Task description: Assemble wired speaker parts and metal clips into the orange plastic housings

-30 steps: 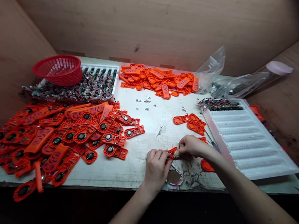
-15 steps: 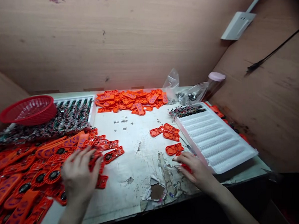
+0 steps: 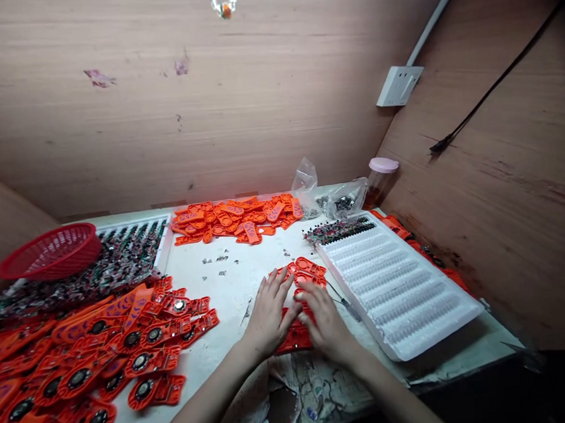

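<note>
My left hand (image 3: 270, 311) reaches over the middle of the table with its fingers stretched out. Beside it is my right hand (image 3: 329, 322), its fingers apart too, and the two thumbs are close together. Under and between both hands lie orange-red plastic shells (image 3: 296, 337), partly covered by the fingers. Just beyond the fingertips are more open shells (image 3: 309, 267). Neither hand visibly grips anything. To the left spreads a heap of orange shells (image 3: 143, 361), many fitted with round dark discs that look like small speakers.
A red basket (image 3: 52, 252) rests on a tray of wired parts (image 3: 137, 250). Orange shells (image 3: 235, 217) are piled at the back, near clear bags (image 3: 345, 199) and a pink-lidded jar (image 3: 383, 166). On the right lies a white ridged tray (image 3: 404, 287). The table's front edge has a hole (image 3: 282, 406).
My left hand has left the heap and moved right, alongside my right hand. My right hand has shifted slightly left over the shells. The view has tilted up.
</note>
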A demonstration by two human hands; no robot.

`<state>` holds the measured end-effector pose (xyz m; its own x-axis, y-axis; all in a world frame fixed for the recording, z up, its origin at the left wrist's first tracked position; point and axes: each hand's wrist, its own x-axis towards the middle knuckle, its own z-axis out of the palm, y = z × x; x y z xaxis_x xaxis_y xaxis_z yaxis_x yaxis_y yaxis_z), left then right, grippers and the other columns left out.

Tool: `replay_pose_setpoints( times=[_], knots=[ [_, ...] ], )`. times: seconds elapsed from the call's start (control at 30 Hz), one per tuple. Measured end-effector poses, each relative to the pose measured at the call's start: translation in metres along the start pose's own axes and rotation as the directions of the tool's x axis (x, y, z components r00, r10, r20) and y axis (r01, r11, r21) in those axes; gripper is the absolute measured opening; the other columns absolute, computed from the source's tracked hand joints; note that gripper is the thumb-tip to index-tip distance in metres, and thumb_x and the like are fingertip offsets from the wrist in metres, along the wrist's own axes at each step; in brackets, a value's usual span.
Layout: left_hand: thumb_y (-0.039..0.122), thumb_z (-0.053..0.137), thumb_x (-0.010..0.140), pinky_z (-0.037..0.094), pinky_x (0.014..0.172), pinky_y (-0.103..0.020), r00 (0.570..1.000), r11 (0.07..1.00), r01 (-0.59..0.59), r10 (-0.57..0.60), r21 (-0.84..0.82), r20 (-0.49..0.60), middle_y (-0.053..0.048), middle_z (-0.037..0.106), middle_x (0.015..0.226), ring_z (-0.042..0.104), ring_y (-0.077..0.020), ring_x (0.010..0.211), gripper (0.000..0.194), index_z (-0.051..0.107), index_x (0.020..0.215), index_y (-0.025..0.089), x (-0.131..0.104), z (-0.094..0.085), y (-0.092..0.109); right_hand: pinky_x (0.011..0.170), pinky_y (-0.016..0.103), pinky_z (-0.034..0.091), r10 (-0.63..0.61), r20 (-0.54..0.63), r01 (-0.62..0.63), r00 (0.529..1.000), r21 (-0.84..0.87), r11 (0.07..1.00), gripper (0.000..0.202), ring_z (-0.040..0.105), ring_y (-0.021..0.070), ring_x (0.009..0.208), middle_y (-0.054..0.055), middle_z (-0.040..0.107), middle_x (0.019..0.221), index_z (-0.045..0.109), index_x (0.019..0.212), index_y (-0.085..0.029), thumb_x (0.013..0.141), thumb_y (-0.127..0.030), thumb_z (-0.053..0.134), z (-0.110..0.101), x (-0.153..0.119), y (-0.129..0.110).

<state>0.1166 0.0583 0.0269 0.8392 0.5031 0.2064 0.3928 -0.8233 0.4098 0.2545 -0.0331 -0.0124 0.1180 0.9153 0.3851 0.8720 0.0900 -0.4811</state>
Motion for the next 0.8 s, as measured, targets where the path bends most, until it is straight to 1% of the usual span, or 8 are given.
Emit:
replay_pose_setpoints(
  times=[0.1,0.17,0.27,0.37,0.53,0.63,0.7,0.8],
  knots=[
    [0.070,0.043,0.080,0.014,0.111,-0.060,0.996,0.996,-0.059,0.054,0.070,0.070,-0.013,0.014,0.156,0.008,-0.0373,0.142,0.088,0.013,0.149,0.023,-0.005,0.012,-0.002,0.110,0.052,0.029,0.109,0.077,-0.103,0.991,-0.084,0.991,0.047,0.025,0.0273,0.139,0.015,0.034,0.148,0.043,0.136,-0.014,0.093,-0.031,0.037,-0.001,0.020,0.029],
    [0.079,0.049,0.067,0.011,0.108,-0.065,0.995,0.988,-0.033,0.018,0.154,0.097,-0.015,0.012,0.155,0.005,-0.0443,0.140,0.104,0.017,0.148,0.022,-0.009,0.022,-0.009,0.112,0.053,0.024,0.156,0.131,-0.134,0.979,-0.158,0.978,0.051,0.014,0.0285,0.142,0.014,0.025,0.153,0.040,0.139,-0.013,0.093,-0.036,0.037,0.004,0.022,0.043],
    [0.077,0.047,0.071,0.007,0.109,-0.065,0.993,0.963,0.055,-0.080,0.262,0.085,-0.014,0.019,0.154,0.008,-0.0429,0.140,0.098,0.023,0.147,0.020,-0.013,0.024,-0.032,0.114,0.051,0.020,0.161,0.149,-0.128,0.976,-0.211,0.969,0.054,0.007,0.0270,0.144,0.011,0.022,0.154,0.039,0.141,-0.016,0.093,-0.042,0.038,0.012,0.017,0.050],
    [0.071,0.046,0.077,0.010,0.111,-0.061,0.994,0.943,0.080,-0.101,0.323,0.050,-0.013,0.026,0.152,0.012,-0.0384,0.140,0.086,0.032,0.143,0.019,-0.021,0.011,-0.057,0.114,0.051,0.022,0.100,0.170,-0.069,0.980,-0.180,0.981,0.053,0.011,0.0269,0.143,0.011,0.027,0.152,0.041,0.140,-0.018,0.093,-0.043,0.041,0.015,0.014,0.047],
    [0.065,0.053,0.076,0.015,0.109,-0.061,0.990,0.918,0.125,-0.092,0.376,-0.104,-0.015,0.029,0.149,0.012,-0.0386,0.140,0.076,0.044,0.136,0.019,-0.035,0.002,-0.068,0.113,0.052,0.025,-0.037,0.220,0.052,0.975,-0.063,0.997,0.053,0.016,0.0282,0.142,0.009,0.030,0.151,0.042,0.138,-0.023,0.089,-0.038,0.053,0.014,0.020,0.020],
    [0.057,0.057,0.077,0.015,0.110,-0.060,0.989,0.908,0.084,-0.026,0.410,-0.144,-0.013,0.031,0.149,0.013,-0.0374,0.141,0.062,0.052,0.130,0.025,-0.041,0.008,-0.067,0.113,0.050,0.026,-0.051,0.212,0.056,0.976,-0.018,0.998,0.055,0.016,0.0278,0.142,0.007,0.030,0.152,0.038,0.140,-0.024,0.088,-0.037,0.053,-0.003,0.020,0.000],
    [0.054,0.057,0.077,0.013,0.110,-0.061,0.978,0.895,0.104,-0.013,0.434,-0.206,-0.016,0.035,0.146,0.017,-0.0377,0.140,0.058,0.055,0.125,0.022,-0.041,0.009,-0.067,0.113,0.048,0.027,-0.055,0.177,0.054,0.983,0.011,0.998,0.057,0.017,0.0275,0.142,0.006,0.028,0.153,0.036,0.141,-0.025,0.088,-0.038,0.053,-0.027,0.021,0.001],
    [0.052,0.055,0.078,0.008,0.110,-0.063,0.952,0.891,0.135,0.004,0.433,-0.305,-0.019,0.032,0.147,0.019,-0.0379,0.139,0.065,0.047,0.133,0.019,-0.026,0.005,-0.059,0.108,0.046,0.033,0.044,-0.010,-0.043,0.999,0.067,0.997,0.043,0.034,0.0267,0.133,0.009,0.039,0.145,0.051,0.127,-0.023,0.086,-0.034,0.053,-0.078,0.029,0.043]
  ],
)
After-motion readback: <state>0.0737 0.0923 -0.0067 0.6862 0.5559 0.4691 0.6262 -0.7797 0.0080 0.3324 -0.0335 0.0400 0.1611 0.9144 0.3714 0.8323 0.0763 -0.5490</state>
